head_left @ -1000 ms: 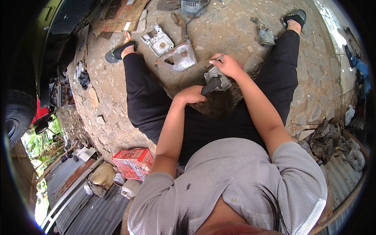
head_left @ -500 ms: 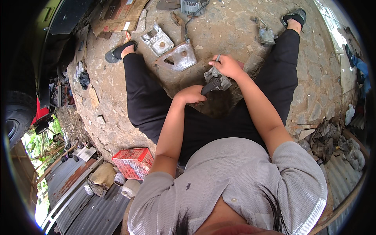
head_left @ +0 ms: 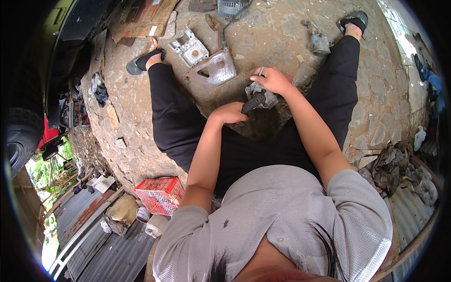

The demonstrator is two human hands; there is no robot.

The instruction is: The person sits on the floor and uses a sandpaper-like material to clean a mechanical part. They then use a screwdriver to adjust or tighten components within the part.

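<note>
Between my knees, low over the stone floor, sits a grey cast-metal machine part [head_left: 268, 99] with a dark arm [head_left: 252, 104] sticking out toward my left. My left hand [head_left: 227, 113] is closed around the end of that dark arm. Above the casting, my right hand [head_left: 273, 81] pinches a thin grey metal rod [head_left: 261, 71], its upper end showing past the fingers. The rod's lower end is hidden, so I cannot tell whether it touches the casting.
Beyond my hands lie a triangular metal plate [head_left: 219, 68], a pale metal housing [head_left: 190, 49] and a finned metal unit [head_left: 231, 8]. A small cylindrical part [head_left: 320, 44] stands near my right foot. A red crate [head_left: 159, 192] is by my left elbow, cardboard [head_left: 145, 21] far left.
The rod in my right hand leans slightly differently, and the fingers have shifted a little. My left hand and the casting stay in place.
</note>
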